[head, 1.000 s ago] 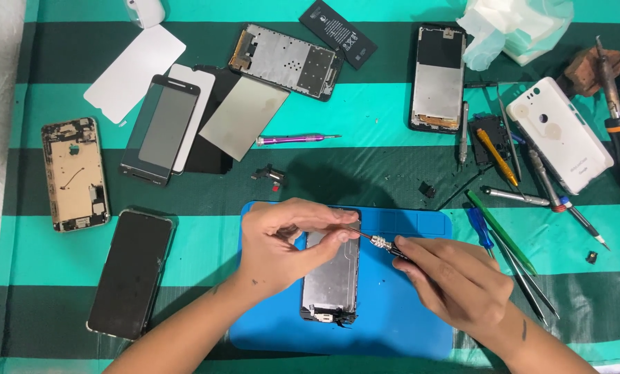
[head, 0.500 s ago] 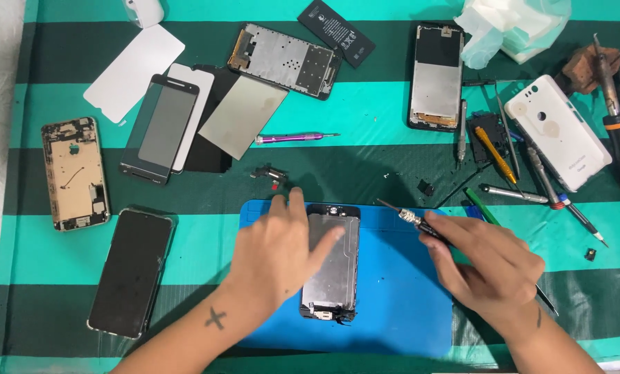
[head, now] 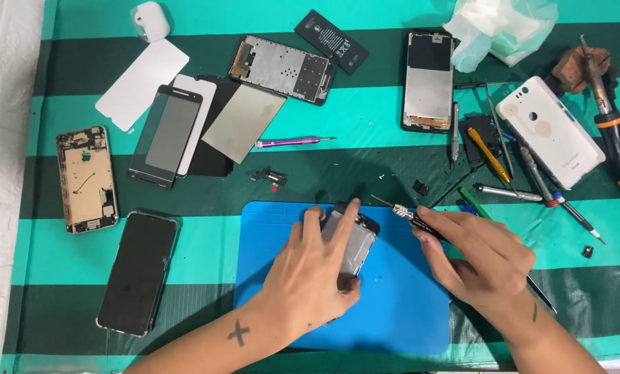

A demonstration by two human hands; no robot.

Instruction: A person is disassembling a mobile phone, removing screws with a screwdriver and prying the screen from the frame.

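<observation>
- The left hand (head: 310,277) is lying flat, fingers spread, pressing the opened silver phone chassis (head: 351,244) onto the blue mat (head: 400,312).
- The right hand (head: 479,260) is pinching a slim black screwdriver (head: 410,215), its tip pointing up-left just beyond the chassis's top end.

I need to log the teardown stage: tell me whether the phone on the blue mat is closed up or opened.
Opened. The phone on the blue mat shows bare metal shielding, no glass. The left hand covers its lower part.

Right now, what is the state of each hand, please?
Left hand: open, fingers spread, pressing on the phone frame.
Right hand: closed, holding a screwdriver.
</observation>
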